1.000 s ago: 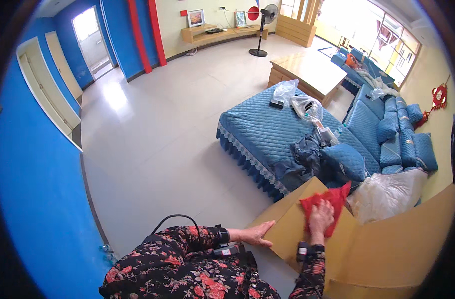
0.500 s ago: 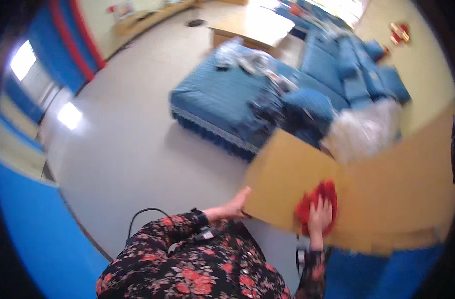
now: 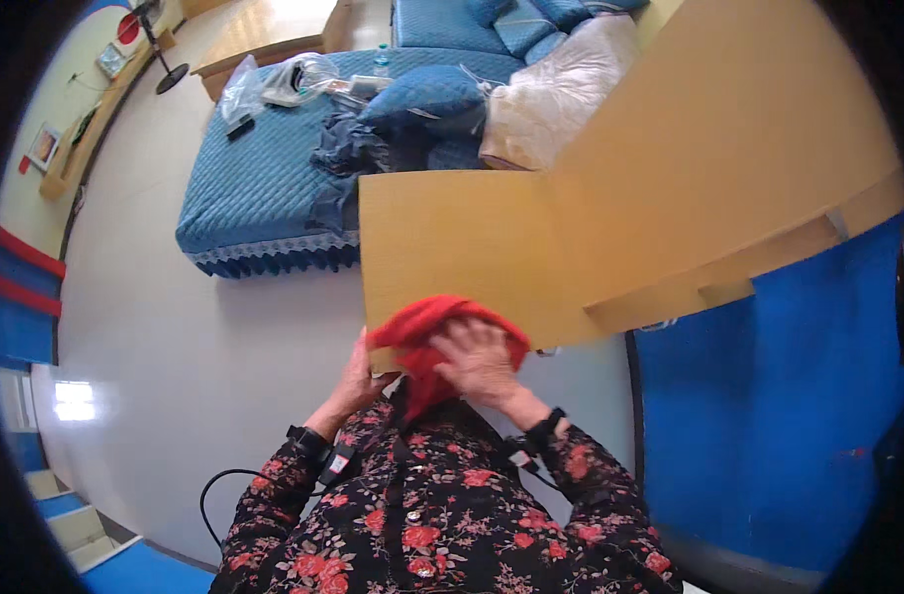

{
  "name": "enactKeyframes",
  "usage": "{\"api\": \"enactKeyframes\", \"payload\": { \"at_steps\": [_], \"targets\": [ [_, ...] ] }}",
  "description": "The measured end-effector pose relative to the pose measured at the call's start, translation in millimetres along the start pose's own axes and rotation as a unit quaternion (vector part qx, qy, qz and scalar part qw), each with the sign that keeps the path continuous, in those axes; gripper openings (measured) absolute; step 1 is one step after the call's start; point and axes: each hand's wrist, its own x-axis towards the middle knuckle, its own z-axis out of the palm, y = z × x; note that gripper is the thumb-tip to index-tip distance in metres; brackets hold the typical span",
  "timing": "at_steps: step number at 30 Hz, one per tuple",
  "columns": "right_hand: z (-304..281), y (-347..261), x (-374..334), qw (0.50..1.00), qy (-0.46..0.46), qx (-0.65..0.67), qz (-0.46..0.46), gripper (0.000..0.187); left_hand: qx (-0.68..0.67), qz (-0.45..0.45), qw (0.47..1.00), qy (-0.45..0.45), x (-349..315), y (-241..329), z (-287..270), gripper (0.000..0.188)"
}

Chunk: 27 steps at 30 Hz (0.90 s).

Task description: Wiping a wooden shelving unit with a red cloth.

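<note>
A pale floor (image 3: 204, 386) runs along the left of the room, with a blue-covered bed (image 3: 249, 178) on its far side and a wooden table (image 3: 264, 35) beyond that. At the near side, a broad tan board (image 3: 452, 233) reaches toward the far right, its right part bending away; a blue panel (image 3: 769, 416) shows below that part.

The red cloth (image 3: 427, 312) lies at the board's near edge, bunched, with one end hanging over toward the person's floral top (image 3: 422, 515). The right hand (image 3: 477, 361) is laid on the cloth, fingers spread fairly wide and pointing far and left, so cloth shows to both sides of them. Whether any fold is pinched under the palm, I cannot tell. The left hand (image 3: 355, 381) is at the board's near left corner, just beside the cloth's left end; how its fingers are closed there is not clear.

On the bed stand or lie a clear plastic bag (image 3: 242, 91), a second bag (image 3: 301, 79) with something dark showing in it, and a clear bottle (image 3: 382, 63); what the first bag and the bottle hold cannot be made out.
</note>
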Motion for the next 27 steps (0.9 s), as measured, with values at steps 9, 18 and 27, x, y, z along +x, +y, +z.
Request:
{"api": "enactKeyframes", "payload": {
  "at_steps": [9, 18, 27],
  "targets": [
    [-1, 135, 83, 0.918, 0.205, -0.167, 0.295, 0.043, 0.193, 0.100, 0.976, 0.027, 11, 34, -3, 0.069],
    [-9, 61, 21, 0.998, 0.064, -0.018, -0.020, 0.045, -0.081, -0.093, 0.992, -0.038, -2, 71, -11, 0.073],
    [8, 219, 150, 0.901, 0.211, -0.274, 0.260, 0.047, 0.070, 0.065, 0.995, -0.009, 20, 46, -12, 0.078]
  ]
}}
